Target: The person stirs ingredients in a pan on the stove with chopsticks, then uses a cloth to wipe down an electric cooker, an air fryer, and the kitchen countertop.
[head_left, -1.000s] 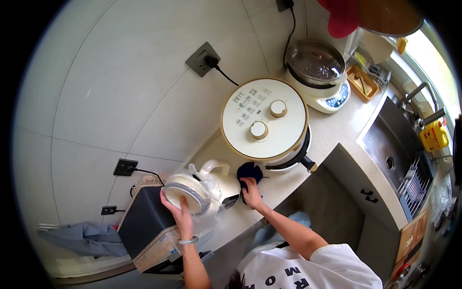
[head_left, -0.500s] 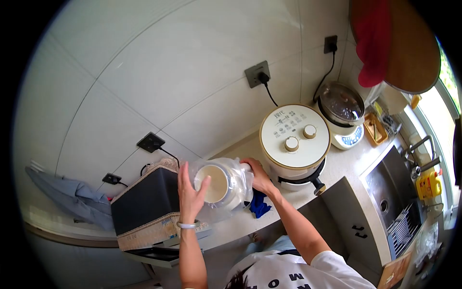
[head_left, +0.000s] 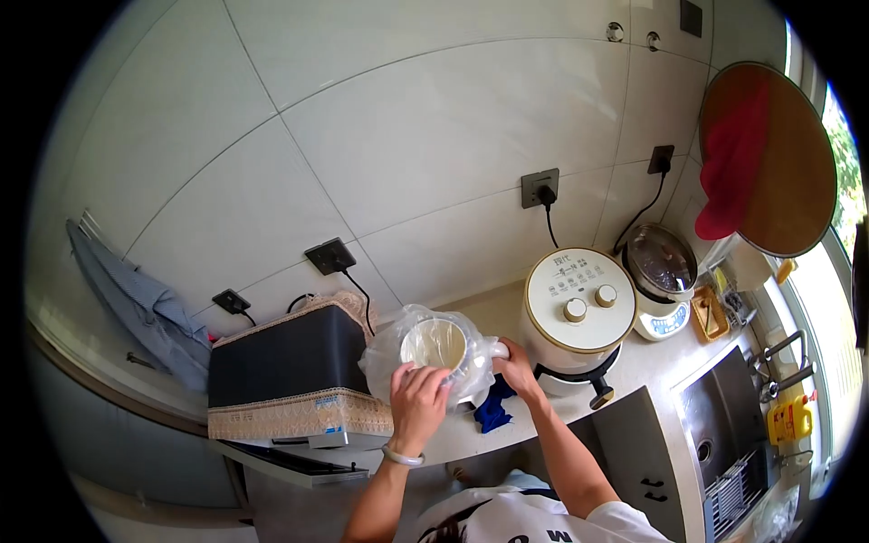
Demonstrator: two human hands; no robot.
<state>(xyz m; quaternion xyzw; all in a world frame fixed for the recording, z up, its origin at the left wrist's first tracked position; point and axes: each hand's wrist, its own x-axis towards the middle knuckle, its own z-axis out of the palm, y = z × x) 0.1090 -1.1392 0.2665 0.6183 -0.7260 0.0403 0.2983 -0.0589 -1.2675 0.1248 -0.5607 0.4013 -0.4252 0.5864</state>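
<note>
A white round pot (head_left: 459, 338) with a pale inside and a short handle (head_left: 498, 349) is wrapped in a clear plastic bag (head_left: 385, 351), its mouth turned up toward me. My right hand (head_left: 517, 369) is closed around the handle. My left hand (head_left: 419, 398), with a bracelet on the wrist, has its fingers bent together over the near rim, gripping the bag's film there. Some film lies across the pot's mouth. A dark blue cloth (head_left: 494, 407) lies on the counter just below my right hand.
A white air fryer (head_left: 580, 299) stands close on the right, a lidded cooker (head_left: 663, 262) behind it. Left of the pot is a dark box-shaped appliance (head_left: 285, 362) with a lace-edged cover. The sink (head_left: 724, 398) lies far right. Cabinet door (head_left: 634, 452) stands ajar.
My left hand has moved from the pot's left side to its near rim, its spread fingers now closed on the film. My right hand stays at the handle. The camera view has shifted.
</note>
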